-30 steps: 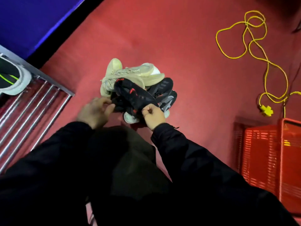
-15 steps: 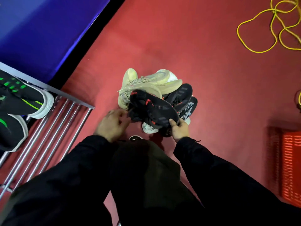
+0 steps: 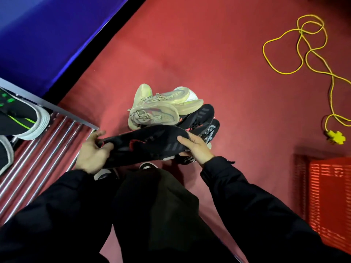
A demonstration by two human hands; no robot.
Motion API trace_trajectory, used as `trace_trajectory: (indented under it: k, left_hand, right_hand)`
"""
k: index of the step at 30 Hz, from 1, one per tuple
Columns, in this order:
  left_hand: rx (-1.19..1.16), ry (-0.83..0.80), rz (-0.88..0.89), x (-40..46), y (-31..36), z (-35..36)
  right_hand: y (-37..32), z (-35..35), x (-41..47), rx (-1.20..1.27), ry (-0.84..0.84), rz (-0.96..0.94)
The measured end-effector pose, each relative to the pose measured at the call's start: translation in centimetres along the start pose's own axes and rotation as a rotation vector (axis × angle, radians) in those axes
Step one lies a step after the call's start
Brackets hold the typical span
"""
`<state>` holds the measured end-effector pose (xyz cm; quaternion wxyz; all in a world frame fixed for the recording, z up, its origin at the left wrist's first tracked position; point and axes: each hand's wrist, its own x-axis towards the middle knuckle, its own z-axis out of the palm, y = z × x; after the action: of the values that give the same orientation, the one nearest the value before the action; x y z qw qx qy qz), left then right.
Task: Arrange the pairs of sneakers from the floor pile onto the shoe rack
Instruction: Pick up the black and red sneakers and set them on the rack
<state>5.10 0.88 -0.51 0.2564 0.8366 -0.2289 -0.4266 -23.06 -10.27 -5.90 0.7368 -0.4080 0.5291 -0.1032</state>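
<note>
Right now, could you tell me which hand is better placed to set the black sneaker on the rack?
Probably left. The left hand grips the black sneaker at the end beside the shoe rack; the right hand holds the far end.

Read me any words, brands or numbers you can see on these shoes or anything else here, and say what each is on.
"CAPRO": tongue of the far beige sneaker; its last letters are unclear.
"IPPO": tongue of the near beige sneaker, partly cut off, uncertain.
White lettering on a black shoe in the pile: too blurred to read.
Nothing legible on the held black sneaker.
</note>
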Motion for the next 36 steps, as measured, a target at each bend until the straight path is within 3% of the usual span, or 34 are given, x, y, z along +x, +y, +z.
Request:
trace_trajectory:
  k: [3,6,10,13,18,22,28,33,36]
  left_hand:
    - [0.026,0.081,-0.005,-0.8,-0.5,0.2]
    - [0.016,0.125,-0.050,-1.2,-0.7,0.9]
    - [-0.074,0.159,-0.137,-0.6,-0.8,1.0]
    - [-0.178,0.122,-0.184,-0.3,-1.6,1.1]
    - [-0.346,0.092,-0.229,-0.6,-0.5,1.6]
    - [-0.446,0.123,-0.217,-1.4,1.4,1.7]
    - [-0.667,0.112,-0.194,-4.0,4.1,-1.1]
    - [-0.945,0.127,-0.163,-10.1,6.2,-3.9]
    - [-1.061,0.246,-0.044,-14.1,6.1,-6.5]
  right_hand:
    - [2.4,0.3,2.5,0.125,0.281,0.247]
    - [8.5,-1.0,7.3,0.004,0.534,0.257]
    - [7.8,1.0,7.9,0.177,0.503,0.339]
    - [5.5,2.0,7.5,0.191,0.580,0.348]
    - [7.5,1.1,7.8,0.074,0.670,0.213]
    - [5.2,1.5,2.5,0.187,0.713,0.080]
    - [0.8,1.8,-5.7,0.127,0.559,-0.143]
    - [-4.5,3.6,-9.8,-0.103,0.291,-0.321]
    - [-8.0,6.1,-12.3,-0.175,0.136,-0.405]
